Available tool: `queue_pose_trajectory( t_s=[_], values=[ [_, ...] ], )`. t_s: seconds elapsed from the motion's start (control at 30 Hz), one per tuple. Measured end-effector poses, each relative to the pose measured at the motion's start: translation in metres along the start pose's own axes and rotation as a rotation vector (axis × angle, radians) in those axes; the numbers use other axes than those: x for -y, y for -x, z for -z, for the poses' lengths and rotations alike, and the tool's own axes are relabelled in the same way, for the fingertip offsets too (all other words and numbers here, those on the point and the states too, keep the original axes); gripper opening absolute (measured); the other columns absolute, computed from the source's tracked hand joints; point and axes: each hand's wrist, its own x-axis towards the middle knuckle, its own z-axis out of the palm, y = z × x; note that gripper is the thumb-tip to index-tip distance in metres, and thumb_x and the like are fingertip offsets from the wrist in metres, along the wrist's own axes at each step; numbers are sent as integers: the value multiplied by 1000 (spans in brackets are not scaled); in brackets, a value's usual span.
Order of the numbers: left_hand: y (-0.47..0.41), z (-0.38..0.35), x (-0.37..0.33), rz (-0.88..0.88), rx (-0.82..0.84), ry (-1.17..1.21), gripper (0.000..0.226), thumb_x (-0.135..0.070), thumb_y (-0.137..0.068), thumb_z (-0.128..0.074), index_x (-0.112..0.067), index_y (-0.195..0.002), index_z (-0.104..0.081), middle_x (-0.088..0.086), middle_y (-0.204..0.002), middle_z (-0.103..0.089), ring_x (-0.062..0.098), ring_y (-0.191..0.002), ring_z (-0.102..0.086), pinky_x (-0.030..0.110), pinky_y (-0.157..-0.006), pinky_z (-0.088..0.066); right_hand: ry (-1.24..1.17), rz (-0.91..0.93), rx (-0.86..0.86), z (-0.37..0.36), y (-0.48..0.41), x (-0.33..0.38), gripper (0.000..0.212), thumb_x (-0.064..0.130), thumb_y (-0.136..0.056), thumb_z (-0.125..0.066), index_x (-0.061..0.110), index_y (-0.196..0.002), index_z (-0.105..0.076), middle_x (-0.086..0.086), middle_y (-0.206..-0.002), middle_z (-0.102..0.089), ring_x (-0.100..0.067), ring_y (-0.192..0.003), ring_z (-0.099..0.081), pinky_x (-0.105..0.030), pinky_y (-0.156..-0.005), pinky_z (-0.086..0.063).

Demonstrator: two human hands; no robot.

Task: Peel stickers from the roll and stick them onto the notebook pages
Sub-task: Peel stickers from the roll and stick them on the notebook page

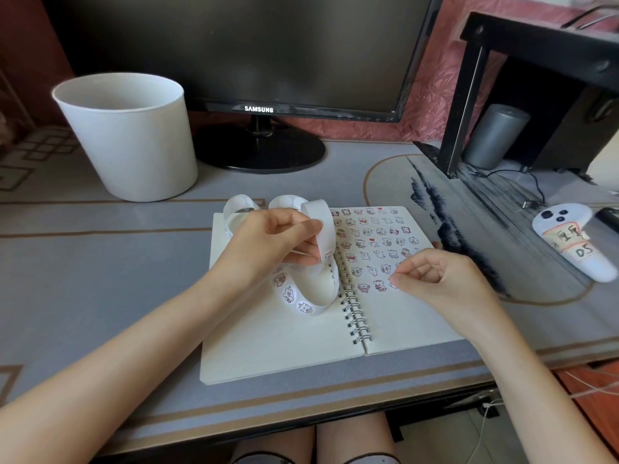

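Notebook (268,343) lies open beneath looping sticker roll (321,283), right page sticker-filled.

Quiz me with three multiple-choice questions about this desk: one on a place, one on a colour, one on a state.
1. The bucket stands: A) left of the monitor stand B) on a chair C) on the floor.
2. The bucket is: A) red B) white C) green.
3. The left hand: A) lies flat B) grips the sticker strip C) holds a pen.
Answers: 1 A, it sits on the desk beside the stand; 2 B, plainly white; 3 B, fingers curl round the strip.
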Motion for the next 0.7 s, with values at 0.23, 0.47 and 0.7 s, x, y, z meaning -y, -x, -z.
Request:
queue_pose_trajectory(
  t_s=[0.23, 0.47, 0.7],
  values=[
    [0, 0, -1, -4, 1, -8, 20, -11, -91, -60, 8, -85, -64, 11, -71, -66, 13, -62, -67, 20, -62, -56, 13, -16, 4, 2, -2, -2, 16, 9, -78, -74, 21, -77, -63, 3, -69, -59, 0, -51, -45, -23, -61, -39],
    [-1, 0, 0, 5, -2, -5, 23, -11, -91, -60, 12, -90, -63, 16, -76, -67, 14, -63, -67, 20, -63, -56, 20, -11, -52, -2, -4, -2, 16, 25, -73, -79, 21, -78, -64, 5, -70, -62, -5, -57, -48, -26, -62, -39],
    [0, 0, -1, 9, -7, 0, 22, -11, -90, -60, 11, -89, -64, 15, -74, -66, 14, -62, -67, 19, -61, -56, 58, 5, -60, -3, -5, -5, 15, 16, -78, -75, 24, -75, -63, 7, -65, -59, 1, -49, -46, -24, -59, -36]
  ],
)
